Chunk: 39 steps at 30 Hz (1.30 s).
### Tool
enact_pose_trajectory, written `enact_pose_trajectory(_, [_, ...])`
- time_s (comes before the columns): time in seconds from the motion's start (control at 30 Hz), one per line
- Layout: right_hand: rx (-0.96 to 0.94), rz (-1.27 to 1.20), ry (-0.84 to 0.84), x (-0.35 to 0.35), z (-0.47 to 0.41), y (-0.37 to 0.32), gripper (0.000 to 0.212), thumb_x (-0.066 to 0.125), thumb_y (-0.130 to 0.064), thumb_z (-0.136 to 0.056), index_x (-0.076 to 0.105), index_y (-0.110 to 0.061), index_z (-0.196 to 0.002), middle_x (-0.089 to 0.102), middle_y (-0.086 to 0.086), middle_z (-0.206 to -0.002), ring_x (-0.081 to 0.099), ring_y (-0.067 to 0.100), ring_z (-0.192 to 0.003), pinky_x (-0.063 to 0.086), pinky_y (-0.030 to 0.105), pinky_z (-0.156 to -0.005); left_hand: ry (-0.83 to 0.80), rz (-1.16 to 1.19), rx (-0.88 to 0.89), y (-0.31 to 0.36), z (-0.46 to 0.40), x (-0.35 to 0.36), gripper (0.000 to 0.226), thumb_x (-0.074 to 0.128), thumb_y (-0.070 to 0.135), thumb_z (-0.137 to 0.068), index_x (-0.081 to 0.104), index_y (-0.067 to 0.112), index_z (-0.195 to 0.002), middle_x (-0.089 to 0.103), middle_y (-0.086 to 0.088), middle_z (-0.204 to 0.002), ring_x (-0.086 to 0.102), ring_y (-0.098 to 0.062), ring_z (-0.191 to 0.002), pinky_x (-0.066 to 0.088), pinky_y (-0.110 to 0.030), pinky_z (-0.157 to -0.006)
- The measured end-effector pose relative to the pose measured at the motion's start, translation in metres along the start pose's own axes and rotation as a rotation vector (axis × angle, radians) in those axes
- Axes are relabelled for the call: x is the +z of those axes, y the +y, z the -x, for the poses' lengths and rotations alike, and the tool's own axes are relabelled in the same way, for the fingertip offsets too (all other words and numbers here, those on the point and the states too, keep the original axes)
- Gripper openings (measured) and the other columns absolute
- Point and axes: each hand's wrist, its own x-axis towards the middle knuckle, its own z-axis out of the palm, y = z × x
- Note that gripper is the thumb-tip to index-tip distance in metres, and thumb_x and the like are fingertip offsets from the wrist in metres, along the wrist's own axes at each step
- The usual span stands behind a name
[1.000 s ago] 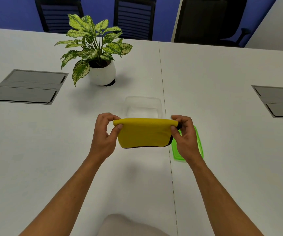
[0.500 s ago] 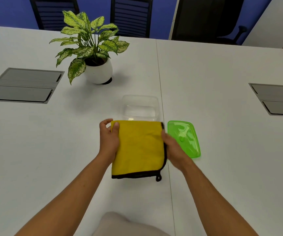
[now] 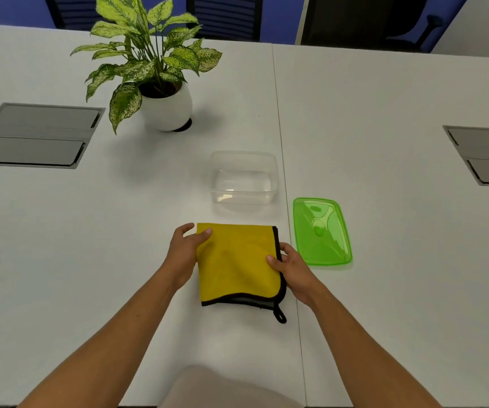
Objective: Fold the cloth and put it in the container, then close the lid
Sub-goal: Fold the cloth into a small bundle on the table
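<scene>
Head view shows the yellow cloth point(image 3: 237, 260) folded flat on the white desk point(image 3: 90, 260), just in front of the clear container point(image 3: 243, 178), with the green lid point(image 3: 321, 231) to its right. The left hand point(image 3: 185, 250) pinches the cloth's far left edge; the right hand point(image 3: 291, 266) pinches its black-trimmed right edge. As folded, the cloth looks wider than the container, so it could bunch over the rim and block the lid. A slack grip could let the layers slide apart.

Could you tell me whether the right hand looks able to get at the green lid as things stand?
Probably yes: the right hand pinches the yellow cloth's right edge, the green lid lies just beyond, nothing between.
</scene>
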Motion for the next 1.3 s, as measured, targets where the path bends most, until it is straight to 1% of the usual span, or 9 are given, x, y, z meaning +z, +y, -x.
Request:
enact_pose_trajectory(0.1, [0.012, 0.069, 0.011, 0.000, -0.012, 0.002, 0.038, 0.057, -0.010, -0.095, 0.044, -0.011, -0.131, 0.062, 0.018, -0.123, 0.063, 0.032, -0.107, 0.055, 0.044, -0.087, -0.015, -0.095, 0.039, -0.008, -0.007, -0.001, 0.069, 0.075, 0.015, -0.081, 0.037, 0.020, -0.138, 0.052, -0.012, -0.133, 0.055, -0.030, -0.118, 0.047, -0.046, -0.099])
enact_pose_trajectory(0.33, [0.003, 0.087, 0.108, -0.010, -0.040, 0.001, 0.033, 0.059, -0.008, -0.094, 0.048, -0.015, -0.124, 0.062, 0.016, -0.122, 0.063, 0.031, -0.109, 0.056, 0.040, -0.084, -0.006, -0.284, 0.189, 0.002, -0.032, -0.003, 0.071, 0.072, 0.011, -0.084, 0.035, 0.023, -0.142, 0.047, -0.001, -0.136, 0.053, -0.023, -0.116, 0.049, -0.035, -0.090])
enact_pose_trajectory(0.47, [0.007, 0.397, 0.258, -0.011, -0.054, 0.014, 0.052, 0.066, -0.009, -0.089, 0.041, -0.013, -0.135, 0.059, 0.017, -0.123, 0.060, 0.029, -0.107, 0.055, 0.040, -0.083, 0.029, -0.686, 0.023, -0.019, -0.045, 0.006, 0.068, 0.075, 0.021, -0.082, 0.038, 0.016, -0.139, 0.053, -0.013, -0.131, 0.056, -0.030, -0.114, 0.050, -0.043, -0.094])
enact_pose_trajectory(0.73, [-0.047, 0.583, 0.387, -0.004, -0.058, 0.037, 0.063, 0.070, -0.006, -0.083, 0.040, -0.009, -0.138, 0.060, 0.017, -0.125, 0.060, 0.031, -0.109, 0.052, 0.046, -0.091, 0.091, -0.883, -0.056, -0.060, -0.041, 0.013, 0.036, 0.070, 0.035, -0.085, 0.049, 0.010, -0.101, 0.059, -0.012, -0.101, 0.057, -0.025, -0.085, 0.055, -0.044, -0.079])
enact_pose_trajectory(0.87, [0.017, 0.678, 0.433, -0.005, -0.055, 0.042, 0.067, 0.071, -0.021, -0.085, 0.036, -0.008, -0.140, 0.058, 0.018, -0.128, 0.058, 0.034, -0.112, 0.052, 0.043, -0.089, 0.080, -0.832, -0.103, -0.063, -0.038, 0.008, 0.038, 0.073, 0.030, -0.083, 0.046, 0.010, -0.102, 0.056, -0.012, -0.100, 0.060, -0.029, -0.088, 0.059, -0.048, -0.074])
enact_pose_trajectory(1.0, [0.024, 0.701, 0.440, -0.006, -0.050, 0.045, 0.071, 0.066, -0.025, -0.089, 0.026, -0.014, -0.147, 0.055, 0.018, -0.129, 0.055, 0.035, -0.115, 0.049, 0.045, -0.094, -0.028, -0.778, -0.002, -0.065, -0.036, 0.005, 0.061, 0.072, 0.020, -0.085, 0.032, 0.018, -0.131, 0.053, -0.013, -0.113, 0.059, -0.029, -0.094, 0.055, -0.036, -0.067])
enact_pose_trajectory(1.07, [-0.046, 0.681, 0.393, -0.007, -0.044, 0.047, 0.067, 0.064, -0.022, -0.091, 0.027, -0.018, -0.147, 0.056, 0.015, -0.117, 0.055, 0.031, -0.106, 0.049, 0.046, -0.092, -0.067, -0.800, 0.135, -0.068, -0.032, 0.002, 0.068, 0.069, 0.017, -0.087, 0.027, 0.024, -0.140, 0.050, -0.013, -0.118, 0.056, -0.027, -0.100, 0.051, -0.032, -0.072])
enact_pose_trajectory(1.17, [-0.166, 0.699, 0.349, -0.015, -0.034, 0.048, 0.048, 0.054, -0.013, -0.097, 0.040, -0.018, -0.142, 0.048, 0.010, -0.104, 0.051, 0.024, -0.095, 0.047, 0.039, -0.089, -0.055, -0.755, 0.253, -0.073, -0.028, -0.009, 0.050, 0.057, 0.016, -0.094, 0.035, 0.027, -0.137, 0.043, -0.010, -0.127, 0.049, -0.027, -0.114, 0.052, -0.037, -0.084])
enact_pose_trajectory(1.3, [-0.210, 0.745, 0.225, -0.032, -0.029, 0.050, 0.043, 0.041, 0.013, -0.094, 0.055, -0.007, -0.130, 0.043, 0.020, -0.113, 0.051, 0.031, -0.098, 0.046, 0.037, -0.095, -0.120, -0.598, 0.250, -0.074, -0.024, -0.022, 0.049, 0.034, -0.006, -0.096, 0.051, 0.034, -0.118, 0.036, -0.005, -0.146, 0.057, -0.033, -0.112, 0.060, -0.034, -0.073])
